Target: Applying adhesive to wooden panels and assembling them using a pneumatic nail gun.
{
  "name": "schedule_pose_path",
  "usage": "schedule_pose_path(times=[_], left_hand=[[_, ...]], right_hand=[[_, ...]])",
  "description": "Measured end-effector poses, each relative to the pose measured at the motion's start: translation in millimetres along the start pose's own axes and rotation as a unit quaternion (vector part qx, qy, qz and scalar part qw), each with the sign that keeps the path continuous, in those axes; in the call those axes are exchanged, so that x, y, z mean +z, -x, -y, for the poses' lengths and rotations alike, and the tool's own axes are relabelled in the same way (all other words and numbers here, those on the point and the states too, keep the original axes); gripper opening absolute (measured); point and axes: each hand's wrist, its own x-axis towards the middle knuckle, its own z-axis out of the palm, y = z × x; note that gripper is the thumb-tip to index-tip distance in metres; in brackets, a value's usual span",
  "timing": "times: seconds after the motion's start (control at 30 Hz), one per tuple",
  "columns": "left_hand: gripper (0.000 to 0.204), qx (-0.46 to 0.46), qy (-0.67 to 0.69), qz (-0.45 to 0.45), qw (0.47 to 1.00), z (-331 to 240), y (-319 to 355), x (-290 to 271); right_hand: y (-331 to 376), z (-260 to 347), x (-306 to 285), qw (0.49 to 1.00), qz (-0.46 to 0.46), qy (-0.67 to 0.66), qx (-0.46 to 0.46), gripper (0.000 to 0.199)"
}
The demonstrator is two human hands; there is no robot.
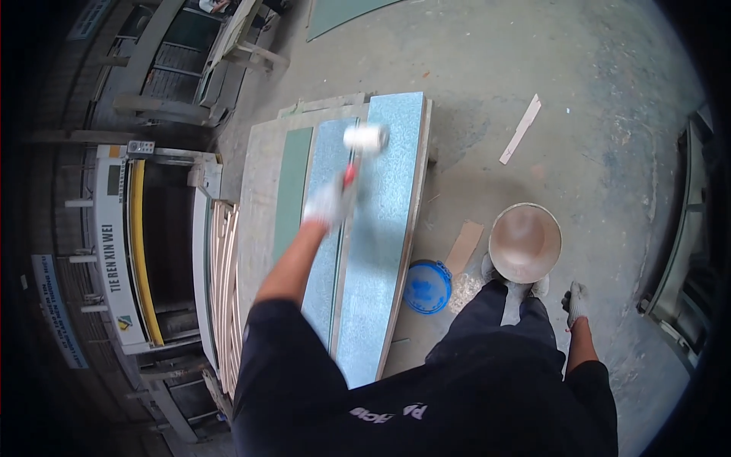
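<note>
My left hand (pixel 324 206), in a white glove and a little blurred, grips a paint roller (pixel 365 138) by its handle. The white roller sleeve is over the far part of two long panels, across the gap between them. The right panel (pixel 381 228) looks pale blue and shiny, with a mottled wet-looking surface. Beside it lies a narrower blue-grey panel (pixel 323 251). My right hand (pixel 577 301) hangs by my right leg in a grey-white glove, its fingers curled; whatever may be inside them is hidden. A round bucket (pixel 496 242) with a brownish inside stands at my feet.
A green strip (pixel 291 179) lies on the worktable (pixel 259 183) left of the panels. On the floor are a blue lid (pixel 428 287), a cardboard piece (pixel 465 247) and a pale strip (pixel 521 129). Stacked boards (pixel 222 266) and a white-and-yellow machine (pixel 122 251) stand left.
</note>
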Motion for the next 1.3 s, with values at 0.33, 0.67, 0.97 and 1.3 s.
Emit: schedule_pose_path(times=[0.33, 0.67, 0.97, 1.3], left_hand=[[0.042, 0.015, 0.008, -0.013, 1.000, -16, 11, 17], [0.054, -0.073, -0.067, 0.144, 0.985, 35, 234, 27], [0.042, 0.066, 0.034, -0.100, 0.992, -65, -105, -25], [0.056, -0.025, -0.028, 0.077, 0.996, -48, 151, 39]], right_hand=[[23, -63, -3, 0.999, -0.022, -0.003, 0.038, 0.038], [-19, -1, 46, 0.999, 0.038, -0.027, -0.009, 0.039], [1, 10, 8, 0.999, -0.021, 0.020, -0.029, 0.042], [-16, -24, -1, 0.999, 0.021, 0.028, 0.036, 0.042]])
